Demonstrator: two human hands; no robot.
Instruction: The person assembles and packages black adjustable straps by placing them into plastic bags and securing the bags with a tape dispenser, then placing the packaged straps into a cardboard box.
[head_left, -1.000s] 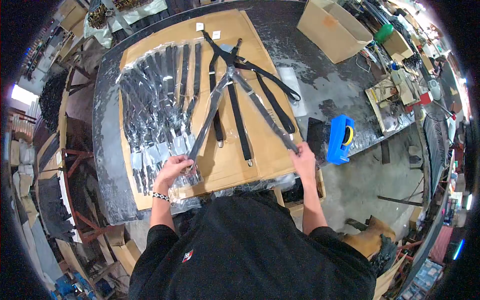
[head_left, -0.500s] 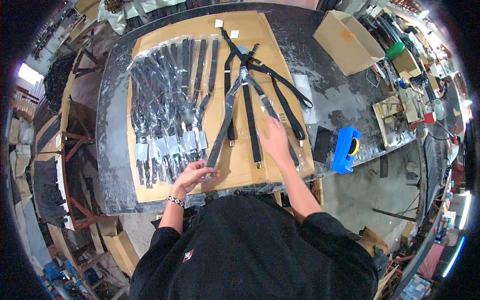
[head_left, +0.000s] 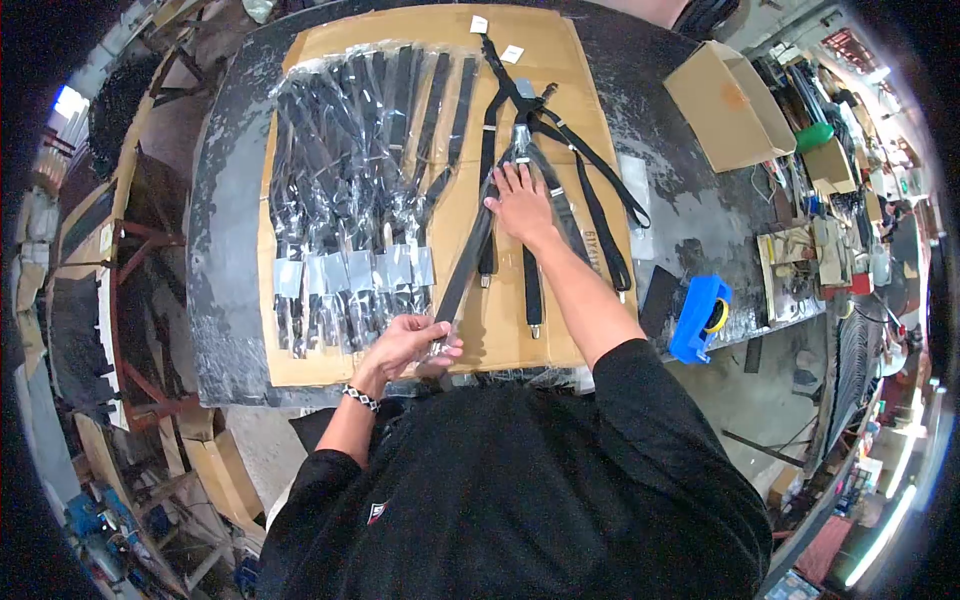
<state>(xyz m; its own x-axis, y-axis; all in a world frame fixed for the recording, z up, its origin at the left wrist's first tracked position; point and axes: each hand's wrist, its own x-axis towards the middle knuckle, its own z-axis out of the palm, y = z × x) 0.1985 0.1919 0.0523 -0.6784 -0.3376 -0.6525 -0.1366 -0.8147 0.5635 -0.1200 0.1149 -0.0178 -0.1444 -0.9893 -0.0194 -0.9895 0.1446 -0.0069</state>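
Observation:
Between its thumb and fingers, my left hand (head_left: 412, 343) pinches the lower end of a black suspender strap (head_left: 462, 275) in clear plastic. My right hand (head_left: 521, 203) lies flat with fingers spread on the upper part of the same bagged suspenders, below their silver-grey joint. Beneath and beside them, loose black suspenders (head_left: 533, 285) with metal clips lie on the cardboard sheet (head_left: 480, 350). To the left, several bagged suspenders (head_left: 350, 180) with grey cards (head_left: 360, 270) lie in an overlapping row.
A blue tape dispenser (head_left: 701, 320) stands right of the cardboard on the dark table (head_left: 230, 200). An open carton (head_left: 730, 105) is at the back right, near a wooden tray (head_left: 790, 270) of parts. Two small white labels lie at the cardboard's top.
My right hand has moved up and left, from above the right strap onto the upper middle of the bagged suspenders. My left hand still holds the strap end. The view has shifted slightly.

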